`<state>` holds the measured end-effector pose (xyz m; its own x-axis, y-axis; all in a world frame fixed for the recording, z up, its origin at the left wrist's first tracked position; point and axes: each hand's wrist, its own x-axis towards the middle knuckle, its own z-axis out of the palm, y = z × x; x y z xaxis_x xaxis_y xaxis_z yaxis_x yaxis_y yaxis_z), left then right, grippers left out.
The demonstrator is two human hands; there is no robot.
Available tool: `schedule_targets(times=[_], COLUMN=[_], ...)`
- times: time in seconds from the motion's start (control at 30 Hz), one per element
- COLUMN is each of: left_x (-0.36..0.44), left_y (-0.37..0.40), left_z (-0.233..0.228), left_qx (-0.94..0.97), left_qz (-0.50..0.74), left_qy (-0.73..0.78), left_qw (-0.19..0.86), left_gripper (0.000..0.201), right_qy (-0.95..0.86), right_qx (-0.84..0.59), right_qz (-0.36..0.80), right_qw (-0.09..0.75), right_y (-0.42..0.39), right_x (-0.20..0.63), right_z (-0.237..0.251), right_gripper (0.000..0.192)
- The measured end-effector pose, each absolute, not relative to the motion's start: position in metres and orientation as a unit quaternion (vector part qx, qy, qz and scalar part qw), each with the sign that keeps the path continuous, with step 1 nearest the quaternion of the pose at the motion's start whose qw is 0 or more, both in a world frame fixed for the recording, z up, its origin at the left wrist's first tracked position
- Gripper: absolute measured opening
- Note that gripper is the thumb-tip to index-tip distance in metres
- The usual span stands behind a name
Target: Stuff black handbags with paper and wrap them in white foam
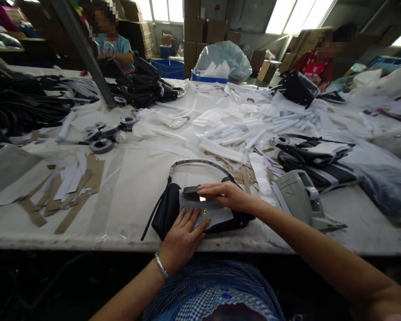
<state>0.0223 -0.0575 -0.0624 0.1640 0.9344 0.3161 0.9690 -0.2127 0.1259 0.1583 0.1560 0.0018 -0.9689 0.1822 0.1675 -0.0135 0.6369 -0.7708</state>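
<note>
Handbag (167, 209), black, small, lies flat at the near edge of the white worktable (137, 178), right in front of the person, its thin strap (200, 163) arched away over the table. A grey sheet (214, 209) covers the bag's front, with a small bright clasp showing between the hands.

Largest things first: worktable, littered all over with white paper strips (227, 133). Heap of black bags (143, 84) far left-centre. Another black bag with white wrapping (317, 154) on the right. Grey tape dispenser (300, 196) just right of the handbag. Brown card offcuts (70, 191) to the left. Tape rolls (102, 145) further back. Two other people sit at the far side of the table.

Left hand (182, 236) lies flat, fingers spread, palm down on the sheet near the bag's front edge; grips nothing. Right hand (227, 195) also flat, fingers together and stretched left along the upper edge of the sheet, pressing, not clamped on anything. A bangle sits on the left wrist.

Step, as I read it: smoothing or seating the grey sheet over the bag front. Next move probably needs the sheet held square to the bag, one hand pinning while the other works the edge.
</note>
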Motion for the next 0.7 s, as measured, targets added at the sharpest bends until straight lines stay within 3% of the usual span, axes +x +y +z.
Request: schedule_targets(times=[0.17, 0.43, 0.7], left_x=[0.023, 0.025, 0.027], left_y=[-0.057, -0.059, -0.059], left_z=[-0.06, -0.061, -0.059], left_qx=[-0.763, -0.756, -0.727], left_qz=[-0.166, -0.198, -0.252], left_qy=[-0.623, -0.624, -0.639], left_qw=[0.046, 0.032, 0.006], left_gripper=[0.044, 0.045, 0.049], right_qy=[-0.928, -0.938, -0.94], right_qx=[0.0, 0.019, 0.038], right_qz=[0.369, 0.338, 0.336], right_qw=[0.052, 0.067, 0.045], right_y=[0.147, 0.147, 0.152], right_x=[0.178, 0.176, 0.178], right_z=[-0.02, -0.032, -0.028], right_gripper=[0.039, 0.031, 0.044])
